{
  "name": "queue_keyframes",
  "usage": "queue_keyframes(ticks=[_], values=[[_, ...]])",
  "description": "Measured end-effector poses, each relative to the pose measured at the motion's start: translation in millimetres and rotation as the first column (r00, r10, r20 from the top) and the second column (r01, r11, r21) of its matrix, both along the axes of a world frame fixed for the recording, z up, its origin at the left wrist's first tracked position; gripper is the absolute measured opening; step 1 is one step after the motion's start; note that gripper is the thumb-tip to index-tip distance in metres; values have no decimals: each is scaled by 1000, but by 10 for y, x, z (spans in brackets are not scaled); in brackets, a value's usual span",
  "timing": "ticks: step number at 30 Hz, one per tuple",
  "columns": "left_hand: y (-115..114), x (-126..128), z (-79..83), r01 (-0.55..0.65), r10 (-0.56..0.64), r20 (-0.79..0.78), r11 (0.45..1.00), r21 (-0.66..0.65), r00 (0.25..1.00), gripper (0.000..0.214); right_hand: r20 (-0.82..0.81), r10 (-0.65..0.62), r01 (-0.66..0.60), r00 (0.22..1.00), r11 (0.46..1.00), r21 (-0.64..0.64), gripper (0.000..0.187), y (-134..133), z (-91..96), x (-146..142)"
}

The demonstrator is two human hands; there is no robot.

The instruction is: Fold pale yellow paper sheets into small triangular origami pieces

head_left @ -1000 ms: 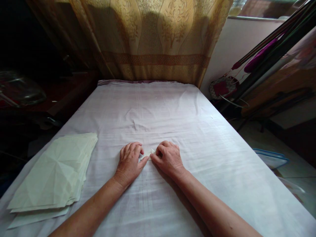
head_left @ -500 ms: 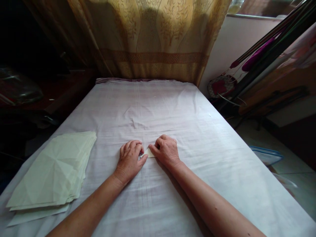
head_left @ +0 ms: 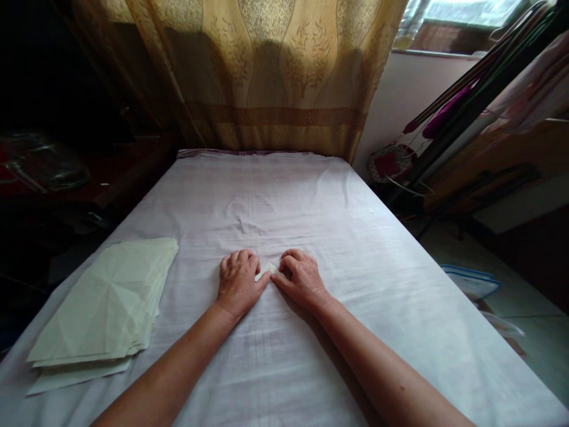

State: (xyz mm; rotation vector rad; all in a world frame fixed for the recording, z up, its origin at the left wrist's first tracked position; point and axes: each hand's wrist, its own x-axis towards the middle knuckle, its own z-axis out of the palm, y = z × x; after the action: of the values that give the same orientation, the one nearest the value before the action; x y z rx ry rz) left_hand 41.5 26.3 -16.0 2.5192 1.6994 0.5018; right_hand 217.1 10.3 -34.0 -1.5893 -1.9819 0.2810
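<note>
A small folded piece of pale paper [head_left: 269, 268] lies on the sheet between my two hands, mostly covered by them. My left hand [head_left: 242, 276] has its fingers curled and its thumb pressed on the paper's near edge. From the other side, my right hand [head_left: 301, 276] grips it, fingers bent and thumb reaching in. The two thumb tips nearly meet at the paper's middle. Off to the left rests a stack of pale green creased paper sheets [head_left: 104, 302], with fold lines crossing on the top one.
The surface is covered by a pale, slightly wrinkled sheet [head_left: 293, 196]. Behind it hangs a gold patterned curtain [head_left: 284, 77]. To the right are a dark slanted pole [head_left: 448, 127], a small red bag [head_left: 391, 163] and a blue-edged plastic item [head_left: 473, 281] low down.
My right thumb has moved down to the paper's near edge, close to the left thumb. A small peak of paper now shows between my hands. The camera view has tilted up slightly.
</note>
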Motion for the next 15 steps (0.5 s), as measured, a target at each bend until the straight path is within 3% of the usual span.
queue_keyframes(ticks=[15], values=[[98,128,102,-73,70,-70,997,-37,995,23,-54,46,-48,998,998,-29,10,-11,5,129]])
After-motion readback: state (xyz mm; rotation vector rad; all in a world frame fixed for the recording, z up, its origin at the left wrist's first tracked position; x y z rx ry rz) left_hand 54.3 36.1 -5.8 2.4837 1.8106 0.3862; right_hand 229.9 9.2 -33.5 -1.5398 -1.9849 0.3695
